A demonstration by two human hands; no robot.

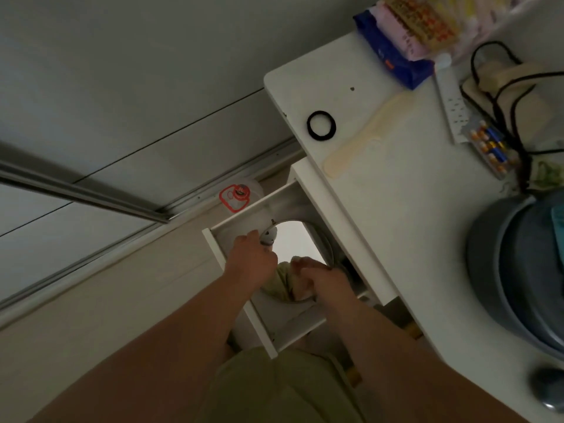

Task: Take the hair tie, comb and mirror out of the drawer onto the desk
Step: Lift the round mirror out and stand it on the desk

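A black hair tie (321, 123) and a cream comb (363, 138) lie on the white desk (412, 209). Below the desk edge the white drawer (238, 215) stands pulled out. A round mirror (297, 239) lies inside it, reflecting a pale ceiling and a green shirt. My left hand (251, 259) is closed on the mirror's left rim by its hinge knob. My right hand (326, 282) grips the mirror's lower right rim. Part of the mirror is hidden under both hands.
On the desk's far side lie a blue tissue pack (393, 53), a white power strip (451, 102), batteries (488, 148) and black cables (503, 96). A grey-blue basin (518, 270) stands at the right. A white jug with a red label (238, 193) sits on the floor.
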